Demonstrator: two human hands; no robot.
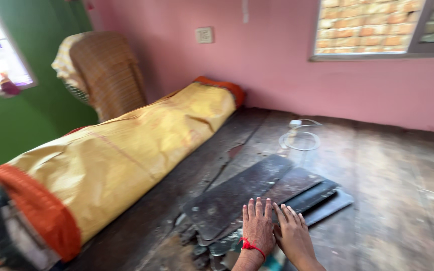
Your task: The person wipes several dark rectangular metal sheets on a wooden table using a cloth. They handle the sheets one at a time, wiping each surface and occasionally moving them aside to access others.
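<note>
- The left hand (258, 228) lies flat, palm down, with its fingers (255, 208) stretched out and close together; it grips nothing.
- A red thread (251, 246) is tied around the wrist of this hand.
- The right hand (292, 233) lies just beside the left hand, touching it at the side; its fingers (288, 213) are also straight and released, holding nothing.
- Both hands press on a stack of dark flat boards (242, 193) that lies on the wooden floor (393, 200).
- The fingertips of the left hand rest on the top board, near its lower edge; the board goes away from the fingers, up and to the right.
- The fingertips of the right hand reach a second board (297, 183), which lies partly under the top one.
- More thin dark sheets (327, 203) stick out from under the stack on the right side.
- To the left of the boards, apart from the hands, lies a long bundle wrapped in yellow cloth (126, 155) with orange ends.
- A white cable (300, 138) lies coiled on the floor beyond the boards, near the pink wall (277, 60).
- A covered object with a checked cloth (104, 70) stands in the corner by the green wall (21, 120).
</note>
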